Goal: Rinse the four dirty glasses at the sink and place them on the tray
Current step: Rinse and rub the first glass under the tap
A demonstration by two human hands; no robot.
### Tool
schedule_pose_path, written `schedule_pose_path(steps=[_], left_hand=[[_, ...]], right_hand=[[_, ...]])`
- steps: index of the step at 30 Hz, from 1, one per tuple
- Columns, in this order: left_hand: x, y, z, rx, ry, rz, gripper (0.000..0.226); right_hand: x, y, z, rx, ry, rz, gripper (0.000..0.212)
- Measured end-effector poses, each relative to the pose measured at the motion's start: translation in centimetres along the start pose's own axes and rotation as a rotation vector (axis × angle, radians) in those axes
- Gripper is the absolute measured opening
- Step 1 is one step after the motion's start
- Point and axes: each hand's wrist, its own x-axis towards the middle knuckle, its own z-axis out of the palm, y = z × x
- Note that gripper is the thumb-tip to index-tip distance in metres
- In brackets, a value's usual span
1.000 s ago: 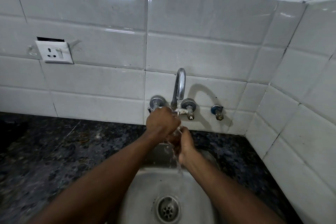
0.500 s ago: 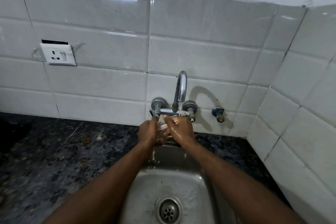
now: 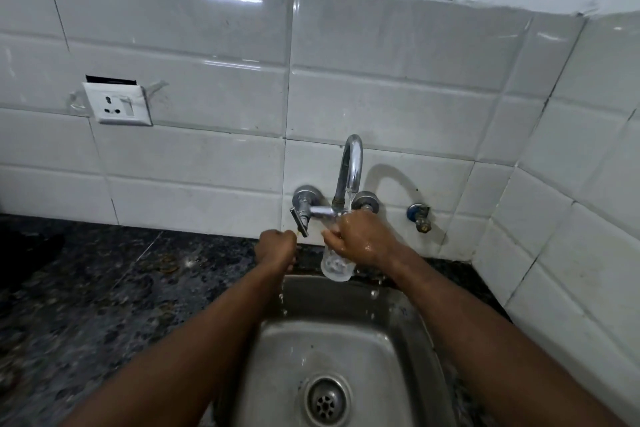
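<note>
Over the steel sink (image 3: 346, 340), the right hand (image 3: 360, 239) grips the upper part of a clear glass (image 3: 335, 265), held under the running tap (image 3: 351, 166). The left hand (image 3: 275, 248) is curled in a fist just left of the glass, not touching it.

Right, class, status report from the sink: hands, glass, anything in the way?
Right hand grips glass under running tap. Left hand fisted, off the glass, beside tap lever. Nothing blocking; tray not in view.
</note>
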Motion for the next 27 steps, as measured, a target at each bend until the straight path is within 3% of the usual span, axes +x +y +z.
schedule_pose_path(steps=[3,7,11,15,18,20,22,24,27], left_hand=[[0.8,2.2,-0.6,0.115,0.081,0.11,0.022],[1.3,4.6,-1.1,0.155,0.041,0.171,0.018],[0.3,5.8,-0.6,0.391,0.014,0.277,0.021],[0.1,5.8,0.0,0.558,-0.103,0.367,0.046],[0.1,5.1,0.0,0.505,-0.081,0.368,0.043],[-0.6,3.8,0.6,0.375,0.011,0.276,0.036],[-1.3,2.1,1.3,0.087,0.002,-0.006,0.036],[-2.2,0.6,2.3,-0.241,-0.24,-0.326,0.043],[-3.2,-0.2,2.8,-0.509,-0.462,-0.469,0.059]], right_hand=[[-0.3,-0.5,0.0,-0.062,0.016,-0.044,0.042],[-0.4,-0.6,0.0,-0.115,0.02,-0.007,0.04],[-0.3,-0.8,-0.6,-0.134,0.006,0.026,0.039],[-0.5,-0.9,-0.6,-0.157,0.036,0.021,0.035],[-0.5,-0.9,-0.6,-0.14,0.077,0.04,0.04],[-0.3,-0.9,-0.6,-0.155,0.096,0.038,0.041],[-0.4,-1.0,-0.5,-0.132,0.151,0.044,0.041],[-0.5,-1.4,-0.1,-0.066,0.228,0.076,0.042],[-0.9,-1.5,1.0,0.212,0.285,0.164,0.042]])
